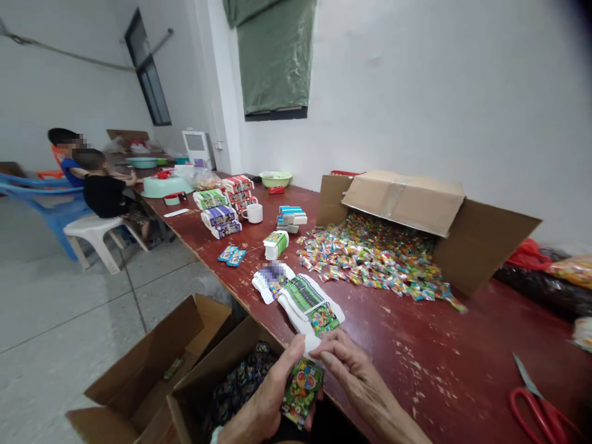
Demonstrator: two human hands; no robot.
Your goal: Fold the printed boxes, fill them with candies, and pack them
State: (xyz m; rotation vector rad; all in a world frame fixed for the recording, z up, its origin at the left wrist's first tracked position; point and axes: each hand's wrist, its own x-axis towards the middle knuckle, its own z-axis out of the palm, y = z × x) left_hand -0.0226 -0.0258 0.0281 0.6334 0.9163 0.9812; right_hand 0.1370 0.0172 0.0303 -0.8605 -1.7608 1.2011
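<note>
My left hand (274, 390) is wrapped around a small green printed carton (303, 390) near the table's front edge. The fingers of my right hand (346, 364) pinch the white flap (312, 345) at the carton's upper end. Just beyond my hands lies a fanned stack of flat green cartons (305, 299). Purple printed cartons (272, 280) lie beside that stack. Past them a small bundle of green cartons (276, 245) rests on the table.
Wrapped candies (383, 259) spill from a tipped cardboard box (402, 197). Red-handled scissors (539, 407) lie at right. Below the table edge, an open box (240, 376) holds dark small packets. A white mug (253, 213) stands farther back. Two people (99, 185) sit at far left.
</note>
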